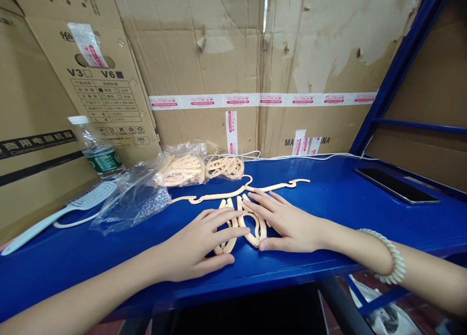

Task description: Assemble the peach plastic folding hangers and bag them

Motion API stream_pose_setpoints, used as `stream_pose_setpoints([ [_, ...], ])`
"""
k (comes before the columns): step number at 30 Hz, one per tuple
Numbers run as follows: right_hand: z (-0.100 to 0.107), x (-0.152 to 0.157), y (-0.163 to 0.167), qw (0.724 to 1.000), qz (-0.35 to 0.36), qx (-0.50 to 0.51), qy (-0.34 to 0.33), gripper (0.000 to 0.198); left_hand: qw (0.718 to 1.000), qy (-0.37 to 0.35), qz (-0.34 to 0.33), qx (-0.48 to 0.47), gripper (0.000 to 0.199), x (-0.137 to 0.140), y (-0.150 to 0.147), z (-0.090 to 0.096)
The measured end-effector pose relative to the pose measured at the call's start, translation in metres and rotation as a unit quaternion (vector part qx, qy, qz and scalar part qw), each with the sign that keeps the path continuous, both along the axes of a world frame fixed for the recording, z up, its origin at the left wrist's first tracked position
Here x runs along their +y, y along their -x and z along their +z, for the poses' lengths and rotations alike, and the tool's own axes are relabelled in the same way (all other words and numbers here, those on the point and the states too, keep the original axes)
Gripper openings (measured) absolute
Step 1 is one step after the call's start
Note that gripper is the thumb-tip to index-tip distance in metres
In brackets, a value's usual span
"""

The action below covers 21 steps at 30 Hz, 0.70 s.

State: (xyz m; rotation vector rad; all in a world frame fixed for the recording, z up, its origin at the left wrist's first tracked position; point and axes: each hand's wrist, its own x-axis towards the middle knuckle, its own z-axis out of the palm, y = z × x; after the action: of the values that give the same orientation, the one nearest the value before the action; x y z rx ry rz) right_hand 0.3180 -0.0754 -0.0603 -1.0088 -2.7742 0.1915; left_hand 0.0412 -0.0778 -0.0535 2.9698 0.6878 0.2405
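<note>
Two folded beige plastic hangers lie side by side near the front of the blue table. My left hand point(199, 242) rests over the left folded hanger point(229, 246), fingers stretched out across it and thumb apart. On the right folded hanger point(251, 239) lies my right hand point(292, 223), its fingers spread and its thumb at the lower end. Both hands partly cover these hangers. Just behind them, an unfolded beige hanger point(222, 196) lies flat with its hook pointing to the back.
Clear bags of beige hanger parts point(184, 170) sit behind, by a crumpled plastic bag point(136, 203). A water bottle point(102, 155) and a pale blue hairbrush point(91, 196) are at left. A phone point(396, 185) lies right on the blue table point(328, 199). Cardboard point(204, 72) walls the back.
</note>
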Motion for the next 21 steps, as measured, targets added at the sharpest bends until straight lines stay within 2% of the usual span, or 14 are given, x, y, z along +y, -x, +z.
stream_pose_setpoints([
  [7,-0.003,-0.001,0.012,0.998,-0.049,0.031,-0.002,0.077,1.0,-0.014,0.003,-0.02,0.049,0.001,-0.001,0.0],
  [11,0.001,0.008,0.013,0.985,-0.06,0.16,0.012,0.064,1.0,-0.01,-0.001,-0.027,0.05,0.003,-0.001,0.001],
  [13,0.008,0.015,0.004,0.971,-0.039,0.235,0.019,0.051,1.0,-0.002,-0.006,-0.028,0.052,0.003,0.0,0.001],
  [15,0.018,0.021,-0.01,0.963,-0.009,0.27,0.022,0.038,0.999,0.001,-0.008,-0.037,0.055,0.004,0.001,0.001],
  [18,0.032,0.026,-0.034,0.976,0.016,0.212,0.05,0.038,0.998,-0.008,-0.006,-0.065,0.061,0.006,0.005,0.004],
  [21,0.039,0.029,-0.049,0.987,0.037,0.113,0.109,0.062,0.997,-0.013,-0.004,-0.073,0.059,0.009,0.011,0.009],
])
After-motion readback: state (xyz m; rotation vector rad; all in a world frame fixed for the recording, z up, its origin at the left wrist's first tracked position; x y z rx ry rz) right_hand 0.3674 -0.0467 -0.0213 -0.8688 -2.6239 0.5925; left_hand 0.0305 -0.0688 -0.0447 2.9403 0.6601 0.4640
